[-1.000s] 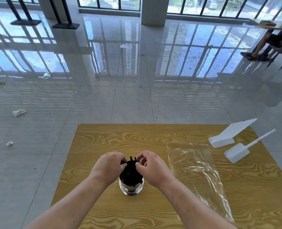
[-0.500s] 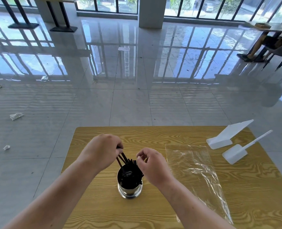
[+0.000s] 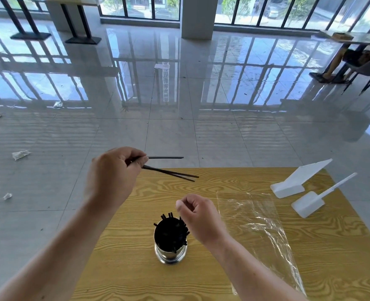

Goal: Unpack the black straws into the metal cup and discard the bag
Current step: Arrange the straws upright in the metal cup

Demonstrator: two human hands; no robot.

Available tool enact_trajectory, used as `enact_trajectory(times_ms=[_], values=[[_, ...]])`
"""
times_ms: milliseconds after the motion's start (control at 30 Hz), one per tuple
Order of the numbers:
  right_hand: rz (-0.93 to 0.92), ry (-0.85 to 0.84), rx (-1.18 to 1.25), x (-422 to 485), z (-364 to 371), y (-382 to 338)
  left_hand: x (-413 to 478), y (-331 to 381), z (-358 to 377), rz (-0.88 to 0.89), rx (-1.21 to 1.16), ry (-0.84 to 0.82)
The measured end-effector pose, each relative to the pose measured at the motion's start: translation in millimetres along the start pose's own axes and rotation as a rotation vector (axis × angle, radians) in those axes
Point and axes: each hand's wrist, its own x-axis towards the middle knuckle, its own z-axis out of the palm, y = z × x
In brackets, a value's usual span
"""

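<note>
The left hand (image 3: 112,177) is raised over the counter's (image 3: 125,268) far left corner, pinching three loose straws (image 3: 171,173) that point right. The right hand (image 3: 201,216), fingers curled on nothing visible, hovers just right of the metal cup (image 3: 171,255), which stands near the middle packed with black straws (image 3: 168,231). The clear bag (image 3: 260,224) lies flat to the right.

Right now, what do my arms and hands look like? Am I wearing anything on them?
Nothing worn shows. The left hand and right hand are ungloved, with no ring visible on the sides facing the camera. The left forearm and right forearm are bare down to the picture's bottom edge: no sleeve, watch or bracelet in view.
</note>
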Motion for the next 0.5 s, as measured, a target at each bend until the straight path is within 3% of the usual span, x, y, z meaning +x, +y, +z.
enact_trajectory(times_ms=[167, 300, 367, 500], values=[[0.166, -0.211, 0.374, 9, 6, -20, -23, -11, 32, -0.325, -0.428, -0.176], [0.39, -0.119, 0.947, 19, -2, -25, -48, -15, 52, -0.565, -0.636, -0.327], [0.41, -0.019, 0.927, 23, -8, -23, -59, -17, 59, -0.677, -0.68, -0.394], [0.34, 0.1, 0.549, 28, -13, -20, -76, -27, 67, -0.772, -0.713, -0.549]])
